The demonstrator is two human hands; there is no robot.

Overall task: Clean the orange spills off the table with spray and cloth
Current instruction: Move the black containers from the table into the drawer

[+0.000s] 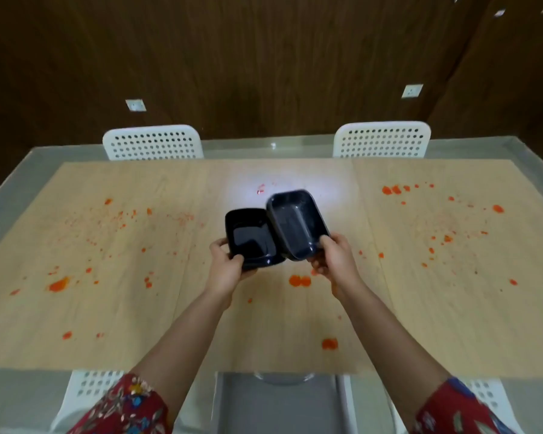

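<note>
spills scattered on table left, right and near side of black trays, closest blob just near side of trays, nearer right hand; left hand gripping flat tray, right gripping tilted one, both hands occupied; spray, cloth not in view.

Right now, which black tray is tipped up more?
The black tray in the right hand: its far end tilts up steeply. The other tray, in the left hand, lies flatter.
</note>
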